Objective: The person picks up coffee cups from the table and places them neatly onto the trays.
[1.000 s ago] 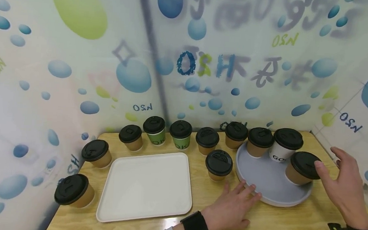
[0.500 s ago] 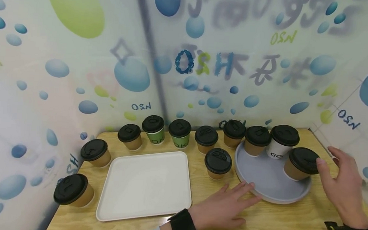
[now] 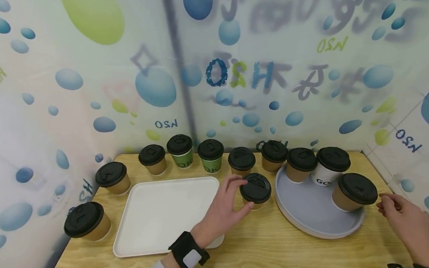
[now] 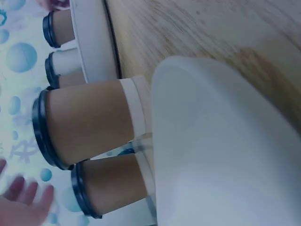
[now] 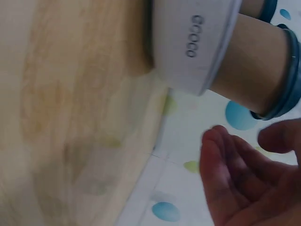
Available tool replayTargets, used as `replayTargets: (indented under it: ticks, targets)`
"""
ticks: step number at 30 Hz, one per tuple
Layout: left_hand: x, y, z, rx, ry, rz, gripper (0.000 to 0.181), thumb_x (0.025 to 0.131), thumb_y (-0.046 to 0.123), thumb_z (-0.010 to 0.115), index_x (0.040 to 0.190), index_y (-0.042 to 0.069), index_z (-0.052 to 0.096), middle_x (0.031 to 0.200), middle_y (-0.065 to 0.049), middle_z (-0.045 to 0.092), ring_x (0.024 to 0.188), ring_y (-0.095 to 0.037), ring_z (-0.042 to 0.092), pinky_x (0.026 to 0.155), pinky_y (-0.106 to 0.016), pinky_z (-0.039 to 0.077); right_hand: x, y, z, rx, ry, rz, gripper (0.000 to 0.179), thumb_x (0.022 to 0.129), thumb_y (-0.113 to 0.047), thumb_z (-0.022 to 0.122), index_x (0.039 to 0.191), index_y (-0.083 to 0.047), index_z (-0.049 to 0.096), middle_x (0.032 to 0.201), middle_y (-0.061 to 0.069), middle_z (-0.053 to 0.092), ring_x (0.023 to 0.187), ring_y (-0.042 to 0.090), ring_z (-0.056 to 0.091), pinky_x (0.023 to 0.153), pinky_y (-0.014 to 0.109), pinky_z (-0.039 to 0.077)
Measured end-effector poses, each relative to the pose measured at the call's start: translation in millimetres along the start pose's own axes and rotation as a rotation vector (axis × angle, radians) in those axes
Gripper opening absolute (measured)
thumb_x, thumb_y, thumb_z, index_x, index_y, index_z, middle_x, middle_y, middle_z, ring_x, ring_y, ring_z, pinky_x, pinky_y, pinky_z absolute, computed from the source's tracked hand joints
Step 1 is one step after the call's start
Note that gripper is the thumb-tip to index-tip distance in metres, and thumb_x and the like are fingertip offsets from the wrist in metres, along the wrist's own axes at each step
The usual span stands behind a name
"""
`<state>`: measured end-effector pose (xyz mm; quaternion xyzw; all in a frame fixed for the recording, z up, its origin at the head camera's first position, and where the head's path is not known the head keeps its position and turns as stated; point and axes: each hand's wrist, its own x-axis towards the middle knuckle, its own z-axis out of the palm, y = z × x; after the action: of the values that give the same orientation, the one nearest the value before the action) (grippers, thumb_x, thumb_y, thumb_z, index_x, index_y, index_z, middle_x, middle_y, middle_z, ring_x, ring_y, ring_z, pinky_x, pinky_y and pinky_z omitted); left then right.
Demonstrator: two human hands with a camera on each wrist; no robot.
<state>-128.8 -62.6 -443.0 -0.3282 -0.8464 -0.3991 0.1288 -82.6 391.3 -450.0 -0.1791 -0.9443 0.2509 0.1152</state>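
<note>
In the head view my left hand (image 3: 222, 206) reaches over the right edge of the white rectangular tray (image 3: 165, 217). Its thumb and fingers are spread beside a brown paper cup with a black lid (image 3: 256, 188). The left wrist view has those fingers (image 4: 28, 200) apart from the brown cups' lids. My right hand (image 3: 409, 226), fingers loosely bent and holding nothing, is just right of a black-lidded brown cup (image 3: 354, 192). That cup stands on the round grey tray (image 3: 316, 216), along with a white cup (image 3: 324, 175) and a smaller brown cup (image 3: 300, 172).
Along the back stand two green cups (image 3: 181, 158) and several brown cups (image 3: 157, 167), all black-lidded. Two more brown cups (image 3: 100, 225) are left of the white tray. A patterned wall sheet (image 3: 218, 68) rises directly behind the wooden table (image 3: 266, 256).
My left hand has moved from the round tray's front rim up and left to the front brown cup. My right hand has drawn slightly down from the cup on the round tray, its fingers bending more.
</note>
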Motion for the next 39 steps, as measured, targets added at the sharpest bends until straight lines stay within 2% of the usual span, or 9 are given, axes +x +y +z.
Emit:
replayTargets:
  ticks: [3,6,10,12,17,24,32,35,39]
  targets:
    - [5.2,-5.6,5.4,-0.044,-0.049,-0.130,0.081,0.094,0.038,0.078,0.156,0.008,0.036,0.160,-0.013,0.030,0.144,-0.029,0.040,0.110,-0.049,0.044,4.3,8,2,-0.032,-0.111,0.000,0.046,0.109,-0.021,0.038,0.104,0.017,0.063,0.080,0.021,0.069,0.068,0.029,0.064,0.056,0.036,0.047]
    - [11.5,-9.3,10.8,-0.071,-0.111,-0.237,0.097,0.090,0.045,0.080,0.163,0.012,0.025,0.167,-0.012,0.020,0.149,-0.032,0.034,0.112,-0.052,0.042,7.0,12,5,-0.028,-0.200,-0.017,0.048,0.109,-0.020,0.037,0.102,0.019,0.065,0.080,0.019,0.070,0.067,0.027,0.066,0.061,0.045,0.054]
    - [17.3,-12.6,15.3,-0.075,-0.152,-0.329,0.105,0.087,0.043,0.085,0.165,0.013,0.022,0.166,-0.013,0.024,0.147,-0.034,0.038,0.111,-0.053,0.043,9.0,10,7,-0.008,-0.282,-0.049,0.050,0.109,-0.020,0.037,0.104,0.021,0.065,0.084,0.021,0.072,0.069,0.027,0.070,0.069,0.053,0.057]
    - [19.1,-13.6,16.5,-0.068,-0.158,-0.349,0.107,0.085,0.041,0.086,0.165,0.012,0.022,0.164,-0.014,0.029,0.145,-0.033,0.041,0.111,-0.052,0.043,9.4,9,8,-0.004,-0.306,-0.058,0.051,0.110,-0.021,0.037,0.103,0.020,0.067,0.084,0.020,0.073,0.070,0.026,0.071,0.071,0.054,0.057]
    - [22.8,-14.6,20.0,-0.067,-0.177,-0.336,0.108,0.083,0.035,0.090,0.163,0.006,0.024,0.157,-0.017,0.038,0.141,-0.033,0.046,0.110,-0.051,0.044,9.2,9,8,-0.036,-0.320,-0.060,0.052,0.110,-0.025,0.039,0.096,0.013,0.072,0.080,0.014,0.074,0.067,0.021,0.068,0.073,0.056,0.056]
    - [25.8,-19.2,25.3,-0.102,-0.216,-0.315,0.105,0.082,0.029,0.091,0.160,0.003,0.027,0.156,-0.014,0.043,0.143,-0.029,0.045,0.114,-0.048,0.040,10.1,11,10,-0.013,-0.359,-0.060,0.052,0.110,-0.027,0.041,0.100,0.013,0.073,0.079,0.012,0.075,0.069,0.020,0.069,0.072,0.055,0.057]
    - [25.1,-15.2,27.2,-0.086,-0.169,-0.259,0.094,0.082,0.025,0.091,0.155,0.004,0.035,0.148,-0.011,0.050,0.136,-0.026,0.051,0.111,-0.045,0.044,10.9,10,8,-0.004,-0.365,-0.073,0.053,0.109,-0.031,0.046,0.104,0.015,0.072,0.080,0.010,0.076,0.070,0.019,0.070,0.075,0.055,0.057]
    - [26.1,-7.4,26.7,-0.090,-0.145,-0.239,0.093,0.083,0.024,0.090,0.156,0.005,0.035,0.149,-0.011,0.050,0.137,-0.026,0.051,0.111,-0.044,0.044,10.3,10,6,0.003,-0.375,-0.083,0.051,0.109,-0.031,0.047,0.103,0.013,0.072,0.080,0.009,0.076,0.071,0.018,0.070,0.071,0.049,0.058]
    - [32.0,4.9,26.9,-0.104,-0.109,-0.198,0.093,0.083,0.022,0.090,0.156,0.004,0.035,0.152,-0.013,0.047,0.140,-0.026,0.049,0.113,-0.044,0.043,8.9,11,5,-0.012,-0.379,-0.096,0.046,0.109,-0.029,0.048,0.094,0.005,0.075,0.078,0.006,0.074,0.070,0.016,0.066,0.065,0.039,0.054]
